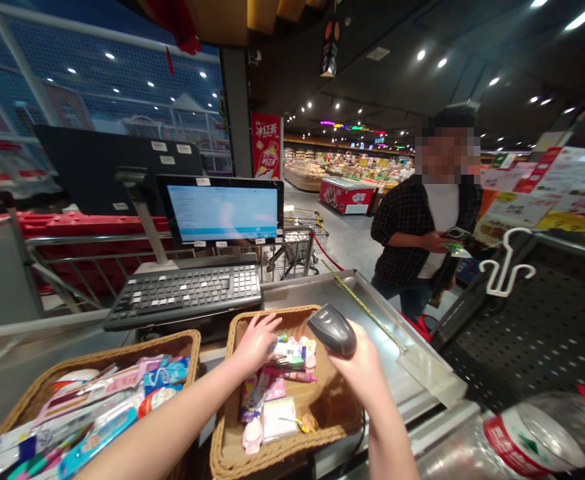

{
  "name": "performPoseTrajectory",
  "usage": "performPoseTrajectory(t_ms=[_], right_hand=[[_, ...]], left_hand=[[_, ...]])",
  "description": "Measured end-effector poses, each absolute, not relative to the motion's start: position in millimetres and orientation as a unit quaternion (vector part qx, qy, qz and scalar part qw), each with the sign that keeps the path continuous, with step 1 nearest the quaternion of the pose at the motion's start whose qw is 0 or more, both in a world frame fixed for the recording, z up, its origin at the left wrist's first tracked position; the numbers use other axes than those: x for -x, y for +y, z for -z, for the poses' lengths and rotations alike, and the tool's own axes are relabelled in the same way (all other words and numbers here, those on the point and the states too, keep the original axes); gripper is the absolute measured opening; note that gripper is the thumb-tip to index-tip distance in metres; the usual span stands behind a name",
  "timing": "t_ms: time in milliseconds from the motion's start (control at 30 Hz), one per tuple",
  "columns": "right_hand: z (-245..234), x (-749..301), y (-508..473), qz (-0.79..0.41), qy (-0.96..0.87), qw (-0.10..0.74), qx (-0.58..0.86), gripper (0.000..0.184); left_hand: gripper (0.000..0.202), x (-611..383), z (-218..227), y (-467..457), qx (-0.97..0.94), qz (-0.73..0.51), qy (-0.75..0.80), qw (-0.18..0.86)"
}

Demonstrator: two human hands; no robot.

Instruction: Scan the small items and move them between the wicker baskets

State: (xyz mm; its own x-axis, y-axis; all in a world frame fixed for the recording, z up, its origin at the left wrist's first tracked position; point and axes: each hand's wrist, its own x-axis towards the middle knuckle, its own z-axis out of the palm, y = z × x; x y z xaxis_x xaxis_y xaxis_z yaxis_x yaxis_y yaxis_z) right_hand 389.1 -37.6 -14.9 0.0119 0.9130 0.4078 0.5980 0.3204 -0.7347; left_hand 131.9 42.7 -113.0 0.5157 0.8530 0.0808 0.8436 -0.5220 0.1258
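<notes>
My right hand [360,363] is closed around a dark grey handheld barcode scanner [332,329], held over the right wicker basket [232,440]. My left hand [256,341] reaches into that basket, its fingers curled down on a small colourful packet [288,349] among several small packaged items. Whether the fingers grip the packet is hidden by the back of the hand.
A second wicker basket [182,343] full of packets sits at the left. Behind are a keyboard [187,293], a lit screen [222,212] and a steel counter [322,287]. A person in a checked shirt [425,233] stands across the counter holding a phone. Clear plastic container [527,433] at lower right.
</notes>
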Motion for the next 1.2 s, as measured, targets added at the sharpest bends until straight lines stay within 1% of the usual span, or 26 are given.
performPoseTrajectory(t_ms=[167, 433, 533, 700, 867, 1033, 1200], right_hand=[[16, -386, -37, -0.169, -0.682, 0.436, 0.562, 0.039], [3, -365, -42, -0.134, -0.700, 0.437, 0.549, 0.041], [-2, -353, -42, -0.104, -0.702, 0.449, 0.543, 0.038], [-10, -322, -38, -0.071, -0.686, 0.476, 0.546, 0.043], [-33, -275, -38, -0.075, -0.709, 0.466, 0.524, 0.040], [-45, -230, -44, -0.097, -0.727, 0.454, 0.506, 0.035], [-45, -193, -52, -0.116, -0.741, 0.431, 0.502, 0.037]], left_hand=[[0.008, -113, 99, 41, -0.870, -0.142, 0.473, 0.002], [0.015, -74, 55, 37, -0.862, -0.213, 0.454, -0.078], [0.016, -56, 35, 35, -0.848, -0.236, 0.458, -0.123], [0.013, -24, -8, 28, -0.823, -0.271, 0.453, -0.210], [0.012, 11, -44, 20, -0.796, -0.297, 0.456, -0.266], [0.013, 48, -59, 7, -0.767, -0.321, 0.475, -0.288], [0.017, 84, -57, -7, -0.763, -0.309, 0.495, -0.279]])
